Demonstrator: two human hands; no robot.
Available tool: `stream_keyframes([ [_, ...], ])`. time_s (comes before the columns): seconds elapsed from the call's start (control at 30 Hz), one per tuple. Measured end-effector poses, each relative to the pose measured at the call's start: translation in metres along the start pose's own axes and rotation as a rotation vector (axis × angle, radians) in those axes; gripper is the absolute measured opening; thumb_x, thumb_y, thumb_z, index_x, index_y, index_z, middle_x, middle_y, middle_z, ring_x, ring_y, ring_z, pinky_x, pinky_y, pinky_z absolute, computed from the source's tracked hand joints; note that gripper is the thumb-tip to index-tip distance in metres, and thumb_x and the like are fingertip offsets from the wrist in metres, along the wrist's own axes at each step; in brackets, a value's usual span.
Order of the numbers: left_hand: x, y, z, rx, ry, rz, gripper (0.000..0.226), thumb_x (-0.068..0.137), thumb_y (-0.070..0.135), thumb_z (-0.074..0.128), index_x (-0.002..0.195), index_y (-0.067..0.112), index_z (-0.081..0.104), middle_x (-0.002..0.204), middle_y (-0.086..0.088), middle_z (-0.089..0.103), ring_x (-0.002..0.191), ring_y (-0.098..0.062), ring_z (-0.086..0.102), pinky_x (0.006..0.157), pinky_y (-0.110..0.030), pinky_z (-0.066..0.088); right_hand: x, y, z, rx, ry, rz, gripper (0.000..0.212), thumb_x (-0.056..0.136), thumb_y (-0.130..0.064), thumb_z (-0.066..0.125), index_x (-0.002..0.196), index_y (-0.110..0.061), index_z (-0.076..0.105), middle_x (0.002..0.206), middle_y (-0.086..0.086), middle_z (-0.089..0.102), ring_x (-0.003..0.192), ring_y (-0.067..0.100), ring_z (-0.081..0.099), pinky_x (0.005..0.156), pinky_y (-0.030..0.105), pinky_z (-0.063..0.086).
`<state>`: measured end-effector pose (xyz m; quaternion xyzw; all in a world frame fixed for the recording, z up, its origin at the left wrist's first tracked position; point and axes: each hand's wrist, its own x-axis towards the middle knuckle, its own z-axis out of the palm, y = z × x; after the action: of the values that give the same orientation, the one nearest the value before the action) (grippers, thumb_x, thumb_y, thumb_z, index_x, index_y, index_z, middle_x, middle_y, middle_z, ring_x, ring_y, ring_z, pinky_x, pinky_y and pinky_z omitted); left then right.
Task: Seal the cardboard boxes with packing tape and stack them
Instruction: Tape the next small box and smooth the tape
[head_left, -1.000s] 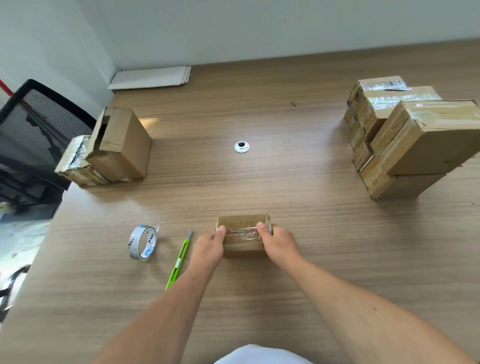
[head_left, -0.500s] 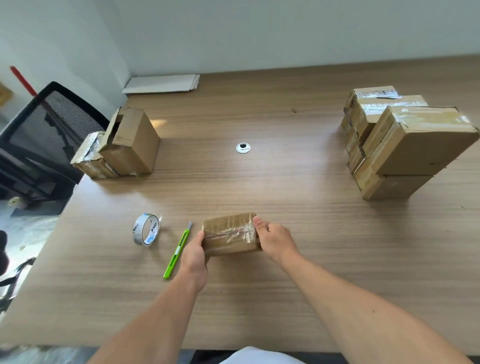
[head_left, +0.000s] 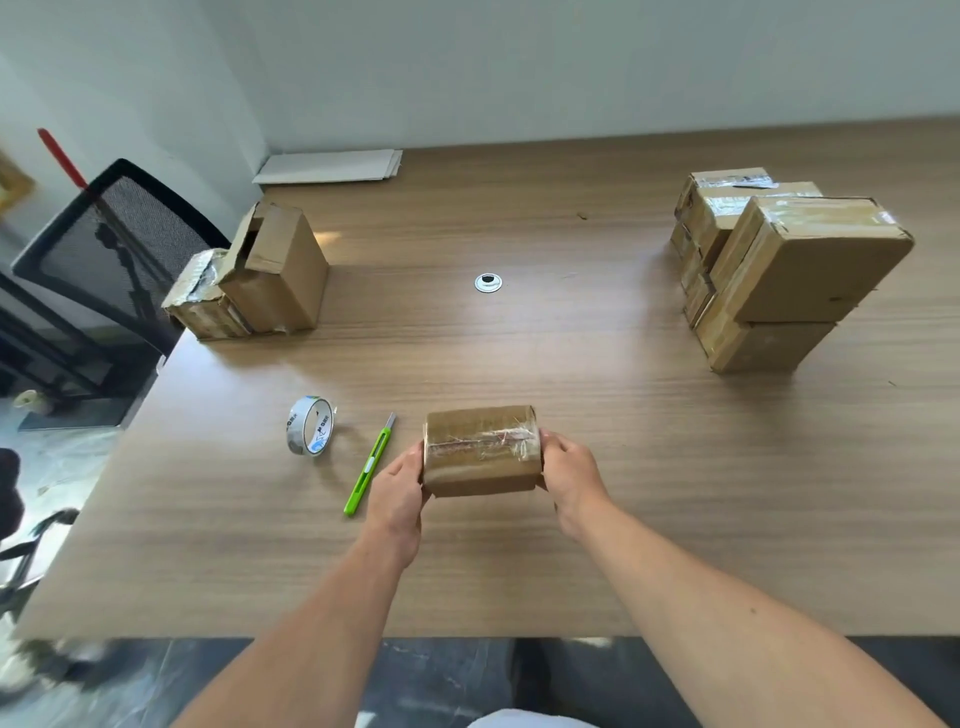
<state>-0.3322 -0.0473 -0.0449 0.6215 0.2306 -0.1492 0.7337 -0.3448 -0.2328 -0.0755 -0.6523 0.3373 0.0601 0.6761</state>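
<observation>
My two bare forearms reach forward from the bottom of the view and converge toward the middle. My left hand (head_left: 397, 491) grips the left end of the small brown cardboard box with clear tape across its top (head_left: 480, 467), with my thumb up on its near-left edge. My right hand (head_left: 569, 470) grips the right end, fingers curled against that side. My palms face each other across the box.

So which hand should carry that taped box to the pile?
Probably the right hand: it grips the taped box at its right end, and the stack of sealed boxes stands on that side.
</observation>
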Motion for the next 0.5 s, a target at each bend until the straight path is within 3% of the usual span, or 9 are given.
stream_keyframes([
  [0.1,-0.016,-0.008,-0.008,-0.02,0.016,-0.013,0.028,0.106,0.021,0.049,0.12,0.012,0.072,0.085,0.01,0.076,0.073,-0.003,0.064,0.074,-0.024,0.048,-0.014,0.008,-0.002,0.001,0.008,-0.001,0.032,0.1,-0.038,0.05,0.101,-0.024,0.078,0.103,-0.005,0.078,0.111,0.024,0.068,0.105,0.049,0.05],
  [0.3,-0.041,-0.021,-0.015,-0.035,-0.001,-0.015,0.031,0.107,0.017,0.046,0.124,0.003,0.068,0.08,0.008,0.075,0.062,0.002,0.065,0.056,-0.013,0.051,-0.042,0.029,-0.007,-0.017,0.026,-0.01,0.037,0.094,-0.045,0.048,0.106,-0.026,0.076,0.106,-0.006,0.077,0.112,0.023,0.067,0.106,0.048,0.05],
  [0.5,-0.058,-0.029,-0.011,-0.029,-0.014,-0.016,0.03,0.107,0.016,0.047,0.125,0.006,0.068,0.085,0.007,0.075,0.065,0.001,0.066,0.058,-0.014,0.051,-0.055,0.036,-0.022,-0.013,0.028,-0.006,0.04,0.096,-0.043,0.044,0.116,-0.023,0.072,0.115,-0.005,0.074,0.116,0.022,0.064,0.109,0.049,0.047],
])
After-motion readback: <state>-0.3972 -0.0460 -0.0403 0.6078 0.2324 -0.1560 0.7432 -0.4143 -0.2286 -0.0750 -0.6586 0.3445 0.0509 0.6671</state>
